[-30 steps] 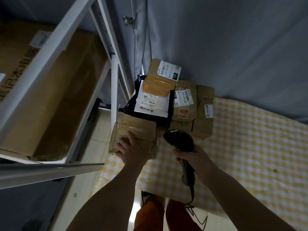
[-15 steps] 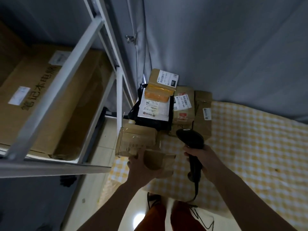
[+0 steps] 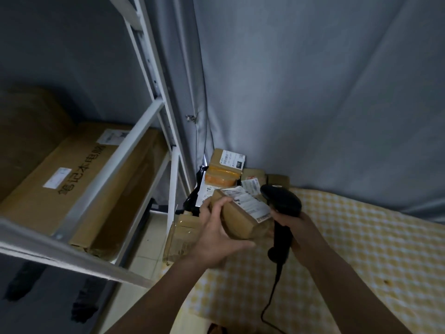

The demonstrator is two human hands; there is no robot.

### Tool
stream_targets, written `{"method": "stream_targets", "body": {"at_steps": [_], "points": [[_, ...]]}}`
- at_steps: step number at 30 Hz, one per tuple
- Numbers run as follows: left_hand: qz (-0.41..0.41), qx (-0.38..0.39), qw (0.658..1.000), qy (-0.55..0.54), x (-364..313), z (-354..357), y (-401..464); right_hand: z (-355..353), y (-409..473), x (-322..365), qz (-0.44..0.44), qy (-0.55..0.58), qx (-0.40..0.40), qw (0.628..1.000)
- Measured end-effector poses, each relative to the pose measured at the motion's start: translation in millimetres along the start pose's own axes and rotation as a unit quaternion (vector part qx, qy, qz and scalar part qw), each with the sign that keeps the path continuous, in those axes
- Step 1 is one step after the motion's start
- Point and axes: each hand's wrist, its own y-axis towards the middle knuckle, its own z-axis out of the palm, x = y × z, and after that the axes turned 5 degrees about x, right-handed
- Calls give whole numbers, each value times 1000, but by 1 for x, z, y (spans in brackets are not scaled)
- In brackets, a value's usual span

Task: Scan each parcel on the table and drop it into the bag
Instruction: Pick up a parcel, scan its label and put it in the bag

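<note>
My left hand (image 3: 216, 233) grips a small brown cardboard parcel (image 3: 243, 219), lifted above the table with its white barcode label facing up. My right hand (image 3: 295, 227) holds a black barcode scanner (image 3: 281, 201) by its handle, its head just right of the label. Another taped brown parcel (image 3: 179, 239) lies at the table's left corner below my left hand. A pile of parcels (image 3: 225, 172) is stacked at the back corner, among them a black bag with a white label. No collecting bag is in view.
A yellow-and-white checked cloth covers the table (image 3: 349, 249). A white metal shelf rack (image 3: 144, 131) with a large cardboard box (image 3: 79, 189) stands to the left. Grey curtain (image 3: 313, 92) hangs behind. The scanner's cable (image 3: 271, 300) trails over the table's front edge.
My left hand has lifted the small brown parcel off the table and turned its label upward. The scanner has come up beside the label. The camera has tilted upward.
</note>
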Motion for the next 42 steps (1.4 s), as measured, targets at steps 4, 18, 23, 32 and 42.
{"method": "stream_targets", "body": {"at_steps": [4,18,23,32,42], "points": [[-3,-54,991,-126,-49,-10,6,2,-12,24,-74,13,-14,997],[-91,68,927,-356,-135,-24,50,-10,-45,99,-226,-176,19,958],[-55,26,944,-325,-158,-34,63,-13,-57,120,-243,-190,29,951],[15,7,951,-309,-185,-57,78,-15,-83,152,-298,-188,69,933],[25,12,956,-291,-189,-59,85,-16,-93,152,-291,-198,49,935]]}}
